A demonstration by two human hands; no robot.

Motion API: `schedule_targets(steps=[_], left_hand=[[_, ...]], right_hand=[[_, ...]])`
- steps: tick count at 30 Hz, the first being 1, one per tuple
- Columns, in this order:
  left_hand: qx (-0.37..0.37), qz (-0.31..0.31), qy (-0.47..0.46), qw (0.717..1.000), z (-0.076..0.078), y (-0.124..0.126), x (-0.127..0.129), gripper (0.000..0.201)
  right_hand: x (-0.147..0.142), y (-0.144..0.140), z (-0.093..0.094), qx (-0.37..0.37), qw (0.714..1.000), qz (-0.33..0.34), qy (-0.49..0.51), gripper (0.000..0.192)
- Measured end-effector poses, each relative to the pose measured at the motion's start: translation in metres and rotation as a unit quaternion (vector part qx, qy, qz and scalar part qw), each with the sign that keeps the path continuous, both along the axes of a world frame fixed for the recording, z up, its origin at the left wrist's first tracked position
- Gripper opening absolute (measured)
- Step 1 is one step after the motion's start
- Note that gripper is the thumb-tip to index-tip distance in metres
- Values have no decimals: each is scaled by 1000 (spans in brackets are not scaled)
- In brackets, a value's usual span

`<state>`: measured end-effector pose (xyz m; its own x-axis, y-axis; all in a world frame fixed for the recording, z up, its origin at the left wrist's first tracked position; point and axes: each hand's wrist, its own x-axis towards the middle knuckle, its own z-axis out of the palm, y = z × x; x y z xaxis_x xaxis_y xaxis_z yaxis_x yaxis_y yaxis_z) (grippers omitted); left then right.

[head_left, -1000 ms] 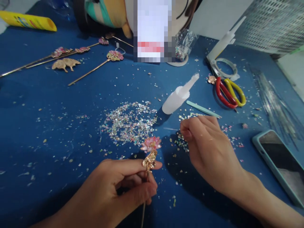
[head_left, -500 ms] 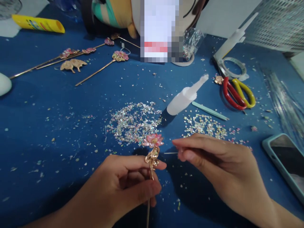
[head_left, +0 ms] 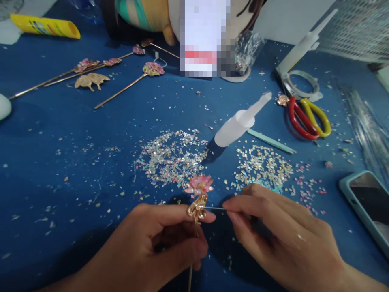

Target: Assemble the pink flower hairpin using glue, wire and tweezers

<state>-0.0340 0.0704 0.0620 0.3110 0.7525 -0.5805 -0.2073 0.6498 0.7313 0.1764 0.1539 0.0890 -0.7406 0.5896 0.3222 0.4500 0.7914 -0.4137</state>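
Between thumb and fingers, my left hand (head_left: 164, 239) holds a gold hairpin (head_left: 198, 207) upright, its thin stem running down past the thumb. A pink lotus-like flower (head_left: 199, 184) tops it, above curled gold metalwork. My right hand (head_left: 273, 227) pinches a thin pale stick (head_left: 215, 208) between thumb and forefinger. The stick's far end reaches the gold metalwork; whether it touches cannot be made out. Just beyond the hands lie a heap of iridescent flakes (head_left: 170, 158) and a second patch of yellowish flakes (head_left: 263, 164).
A white nozzle bottle (head_left: 232, 129) stands behind the flakes, near mint tweezers (head_left: 271, 142). At right are red-and-yellow-handled scissors (head_left: 304, 123), a tape roll (head_left: 316, 87) and a phone (head_left: 369, 202). More hairpins (head_left: 121, 91), a gold leaf-like piece (head_left: 91, 81) and a yellow tube (head_left: 45, 27) lie at back left.
My right hand has moved slightly down, and the stick's end now meets the gold metalwork in view. The hairpin has turned a little and shifted slightly right and down.
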Motion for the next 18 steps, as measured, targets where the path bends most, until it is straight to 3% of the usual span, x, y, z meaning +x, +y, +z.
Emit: schedule_targets(steps=[18], left_hand=[[33, -23, 46, 998, 7, 5, 1, 14]], right_hand=[[5, 0, 2, 46, 999, 16, -16, 19]])
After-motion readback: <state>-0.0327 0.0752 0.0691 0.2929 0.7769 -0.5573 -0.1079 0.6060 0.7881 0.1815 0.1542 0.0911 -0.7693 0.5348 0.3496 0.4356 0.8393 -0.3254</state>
